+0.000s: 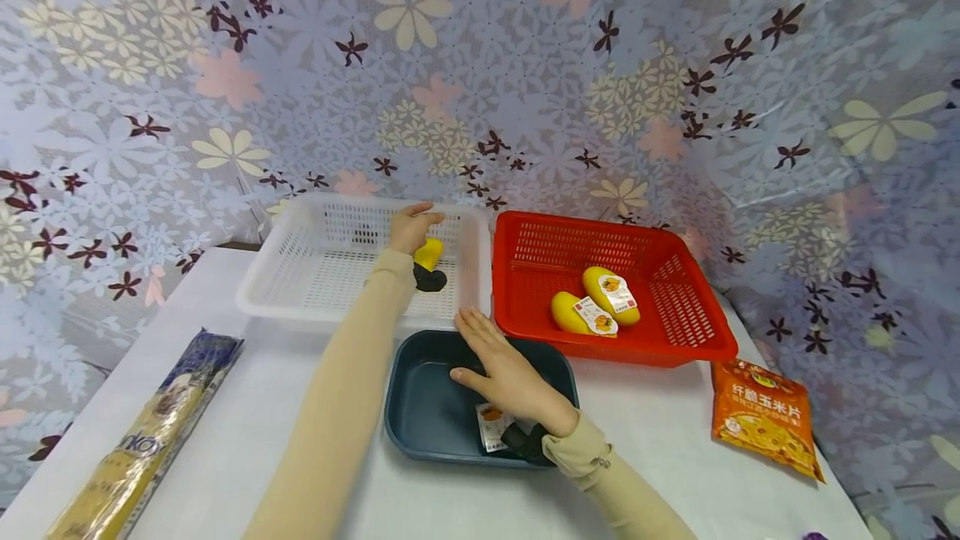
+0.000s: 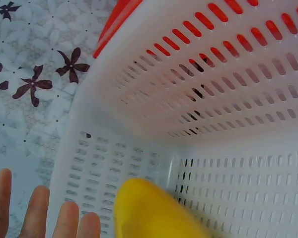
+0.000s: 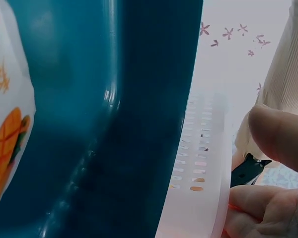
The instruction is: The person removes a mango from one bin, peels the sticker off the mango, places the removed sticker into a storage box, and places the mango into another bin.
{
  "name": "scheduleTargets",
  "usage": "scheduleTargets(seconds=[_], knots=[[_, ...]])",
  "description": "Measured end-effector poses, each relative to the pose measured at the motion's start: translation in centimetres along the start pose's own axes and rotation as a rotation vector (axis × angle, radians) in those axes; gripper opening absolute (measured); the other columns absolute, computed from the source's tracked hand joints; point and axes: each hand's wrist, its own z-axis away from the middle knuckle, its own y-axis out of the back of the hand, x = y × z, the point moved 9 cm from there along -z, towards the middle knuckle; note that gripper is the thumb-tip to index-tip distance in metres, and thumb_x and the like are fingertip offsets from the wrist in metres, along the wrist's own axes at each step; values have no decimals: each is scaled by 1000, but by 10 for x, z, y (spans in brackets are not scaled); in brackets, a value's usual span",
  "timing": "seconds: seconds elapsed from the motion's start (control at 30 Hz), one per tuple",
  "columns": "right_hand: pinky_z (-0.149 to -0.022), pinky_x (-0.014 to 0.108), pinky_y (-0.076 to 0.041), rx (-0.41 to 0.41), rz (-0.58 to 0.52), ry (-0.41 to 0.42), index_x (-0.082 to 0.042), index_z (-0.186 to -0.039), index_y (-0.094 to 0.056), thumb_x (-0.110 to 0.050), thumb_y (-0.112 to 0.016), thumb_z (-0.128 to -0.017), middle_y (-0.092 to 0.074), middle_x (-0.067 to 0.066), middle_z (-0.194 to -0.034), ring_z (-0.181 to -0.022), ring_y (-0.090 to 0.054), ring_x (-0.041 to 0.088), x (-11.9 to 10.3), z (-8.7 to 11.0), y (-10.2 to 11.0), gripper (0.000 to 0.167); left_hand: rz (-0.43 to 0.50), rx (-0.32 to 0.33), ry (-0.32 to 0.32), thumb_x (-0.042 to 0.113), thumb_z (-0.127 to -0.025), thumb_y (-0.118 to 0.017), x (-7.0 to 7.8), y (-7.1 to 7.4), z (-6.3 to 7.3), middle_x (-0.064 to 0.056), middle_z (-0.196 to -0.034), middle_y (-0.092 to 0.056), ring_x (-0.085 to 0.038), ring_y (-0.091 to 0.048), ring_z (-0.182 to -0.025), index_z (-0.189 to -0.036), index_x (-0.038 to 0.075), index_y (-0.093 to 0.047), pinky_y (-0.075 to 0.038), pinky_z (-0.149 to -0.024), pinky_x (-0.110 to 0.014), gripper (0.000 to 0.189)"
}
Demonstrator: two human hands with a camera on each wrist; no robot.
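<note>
Holds left grip (image 1: 410, 227) spread beside yellow mango (image 1: 431, 252) in white basket (image 1: 288, 313), right grip (image 1: 506, 373) spread over dark tray (image 1: 420, 407). Might roll mango by brushing low, or tip tray by leaning on far rim.

Chinese characters on an orange snack bag (image 1: 767, 419), a clipped brand name on a long yellow pack (image 1: 142, 457).
The bag at the right of the counter (image 1: 637, 440) reads "纤脆玉米片" in large white print, with a smaller line beneath too fine to read surely; the pack at the left shows the letters "nkoy", the word's start unclear. White labels (image 1: 617, 294) on two yellow mangoes (image 1: 594, 280) in the red basket (image 1: 525, 244), and a white tag (image 1: 491, 432) in the blue tray (image 1: 427, 407), bear orange fruit pictures, their small print illegible.
</note>
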Motion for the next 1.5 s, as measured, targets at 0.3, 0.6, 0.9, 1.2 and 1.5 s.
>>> scheduleTargets(seconds=[0.3,0.6,0.9,1.2,1.5], knots=[[-122,50,-15,-17,1,3,-9,-155,-19,-33,-59,-96,-12,7,-164,-152,-8,25,-2,0,0,75,4,-65,0,24,-95,-61,8,-1,9,-13,-152,-38,-32,-40,-138,-143,12,-48,-36,-114,-45,51],[-122,50,-14,-26,10,8,-8,-155,-19,-32,-58,-96,-13,10,-163,-152,-7,26,-2,-2,2,75,7,-92,-35,26,-94,-62,21,3,16,-14,-148,-43,-31,-46,-133,-141,11,-49,-41,-110,-42,51],[-122,50,-13,-33,12,-2,-7,-155,-19,-32,-59,-96,-13,10,-163,-152,-6,25,-3,-2,2,75,44,-157,-1,20,-98,-54,35,2,53,-16,-151,-41,-33,-39,-140,-148,7,-39,-36,-114,-42,53],[-122,51,-15,-28,6,1,-7,-154,-20,-32,-60,-95,-13,10,-163,-152,-7,27,-2,-1,3,76,51,-186,-20,23,-98,-55,26,-5,42,-12,-150,-44,-30,-44,-137,-146,11,-42,-39,-112,-40,52],[-121,53,-15,-40,-6,14,-6,-154,-20,-33,-58,-96,-13,13,-163,-152,-6,29,-1,-2,3,75,128,-301,-72,22,-99,-54,35,-20,46,-12,-151,-43,-32,-44,-137,-147,11,-40,-38,-113,-43,51]])
